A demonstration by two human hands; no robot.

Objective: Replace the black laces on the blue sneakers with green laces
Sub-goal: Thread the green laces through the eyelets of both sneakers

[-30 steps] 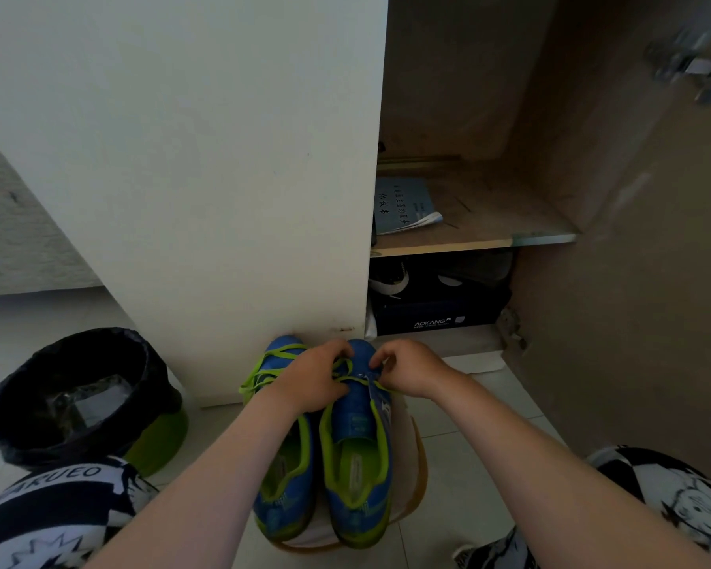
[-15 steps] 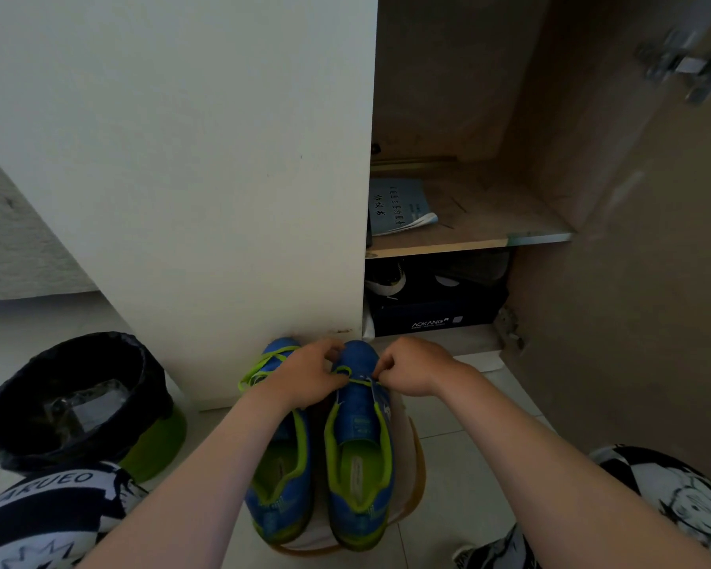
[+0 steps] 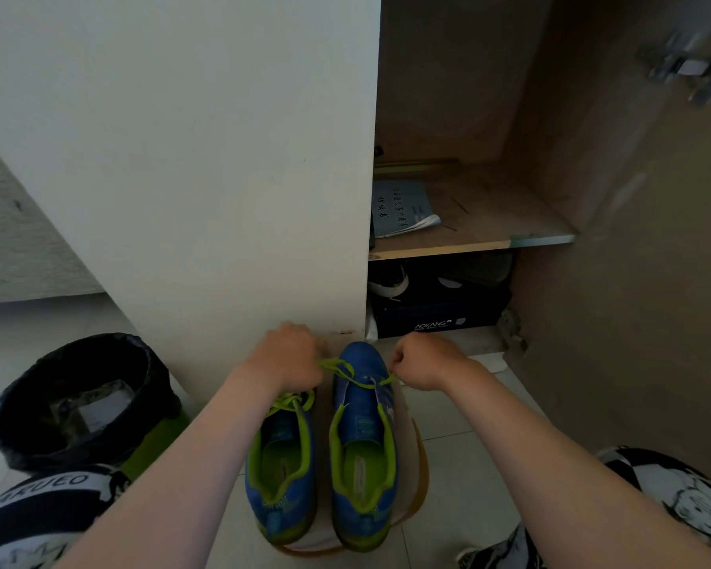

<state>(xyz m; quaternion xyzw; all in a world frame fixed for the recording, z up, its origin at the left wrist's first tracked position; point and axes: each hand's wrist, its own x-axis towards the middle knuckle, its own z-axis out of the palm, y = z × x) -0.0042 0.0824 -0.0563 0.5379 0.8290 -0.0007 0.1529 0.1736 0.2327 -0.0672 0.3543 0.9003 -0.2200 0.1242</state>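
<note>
Currently, left hand (image 3: 290,357) and right hand (image 3: 421,361) each pinch one green lace (image 3: 347,373) end, fingers curled. Lace crosses the right blue sneaker (image 3: 362,441).

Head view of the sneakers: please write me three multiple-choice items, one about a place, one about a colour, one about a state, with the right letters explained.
1. Where is the dark shoebox?
A) in the bin
B) below the cupboard shelf
C) beside the sneakers on the tiles

2. What colour is the lace between the left hand and the right hand?
A) black
B) white
C) green

3. How do the hands hold it?
A) each pinches one end, over the right-side sneaker
B) both lie flat and open
C) one hand holds both ends

Answers: 1 B, it sits under the shelf board; 2 C, the strand is bright green; 3 A, both hands curl on the ends, apart.
</note>
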